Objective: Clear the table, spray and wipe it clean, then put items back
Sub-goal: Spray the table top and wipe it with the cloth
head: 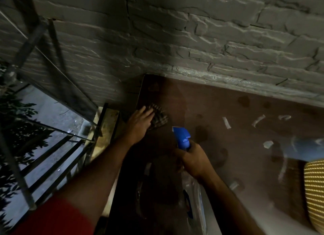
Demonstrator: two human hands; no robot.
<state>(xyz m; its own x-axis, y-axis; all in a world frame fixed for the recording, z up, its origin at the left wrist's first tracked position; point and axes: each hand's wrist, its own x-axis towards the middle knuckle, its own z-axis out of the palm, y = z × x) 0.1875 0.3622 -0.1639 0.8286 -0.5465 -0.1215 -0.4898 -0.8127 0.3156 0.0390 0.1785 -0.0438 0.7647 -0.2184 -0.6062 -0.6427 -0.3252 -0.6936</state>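
A dark brown table stands against a grey stone wall. Near its left edge lies a checked cloth, and my left hand presses flat on it with straight fingers. My right hand grips the neck of a clear spray bottle with a blue trigger head, held over the middle of the table, nozzle pointing up-left. The bottle's clear body hangs below my wrist. Dark wet spots and pale glints mark the tabletop.
A yellow woven basket sits at the right edge of view. A metal rack and railing bars stand to the left of the table, with foliage and ground beyond. The stone wall bounds the table's far side.
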